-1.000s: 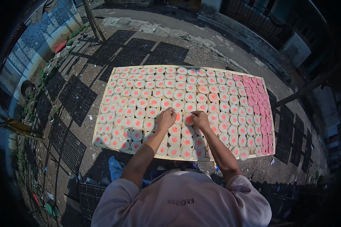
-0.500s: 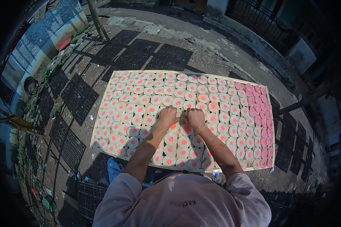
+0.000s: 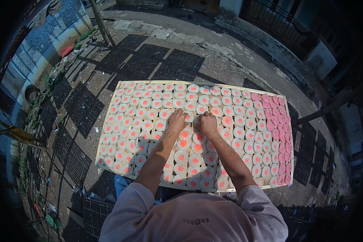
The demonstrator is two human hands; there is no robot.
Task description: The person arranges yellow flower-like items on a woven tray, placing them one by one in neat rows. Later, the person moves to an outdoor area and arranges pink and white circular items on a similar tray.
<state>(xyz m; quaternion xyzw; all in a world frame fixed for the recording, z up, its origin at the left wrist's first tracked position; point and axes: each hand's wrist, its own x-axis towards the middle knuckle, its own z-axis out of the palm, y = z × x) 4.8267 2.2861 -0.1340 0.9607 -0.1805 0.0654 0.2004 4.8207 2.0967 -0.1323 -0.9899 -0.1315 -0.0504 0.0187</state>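
Note:
Rows of round, whitish crackers with pink-red centres [image 3: 144,113] cover a wide slatted tray [image 3: 230,86] with a pale wooden frame. Along its right side lie all-pink crackers [image 3: 281,128]. Over the middle of the tray, my left hand [image 3: 176,121] has its fingers loosely spread and bent down beside one white cracker [image 3: 188,117]. Just right of it, my right hand [image 3: 207,123] is closed, its fingertips pinching the edge of another white cracker [image 3: 197,120]. My fingers partly cover both pieces. Nearer me, some crackers overlap, and my forearms hide several others.
Dark mesh shadows [image 3: 161,60] fall on the rough ground beyond the tray. A wooden post [image 3: 103,24] rises at the far left, and another pole [image 3: 326,105] slants in at the right. A dark slatted crate [image 3: 93,215] stands at lower left.
My left hand has moved slightly left and up, its fingers loosening from a fist. My right hand remains closed close by. The tray appears a little lower in the picture.

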